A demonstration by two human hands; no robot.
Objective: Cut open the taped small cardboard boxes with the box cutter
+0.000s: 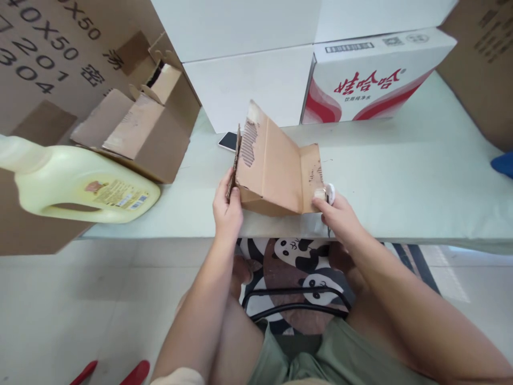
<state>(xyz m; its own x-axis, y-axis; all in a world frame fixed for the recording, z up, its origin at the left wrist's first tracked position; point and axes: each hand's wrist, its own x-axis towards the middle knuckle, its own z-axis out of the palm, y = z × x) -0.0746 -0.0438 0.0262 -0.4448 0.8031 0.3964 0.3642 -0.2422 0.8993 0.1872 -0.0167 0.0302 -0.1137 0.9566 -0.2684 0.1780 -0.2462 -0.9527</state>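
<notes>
A small brown cardboard box is tilted above the front of the table, one flap standing up at its right end. Torn paper bares the corrugation on its upper left face. My left hand grips the box's left end, thumb in front and fingers behind. At the right flap, my right hand is closed, its thumb against the flap's lower corner. Between its fingers is a small white-rimmed round thing that looks like a roll of clear tape. Its fingers are partly hidden.
A phone lies behind the box on the pale-green tabletop. At left are a yellow detergent bottle and an open cardboard box. White cartons and a red-and-white carton stand behind. A blue object sits far right.
</notes>
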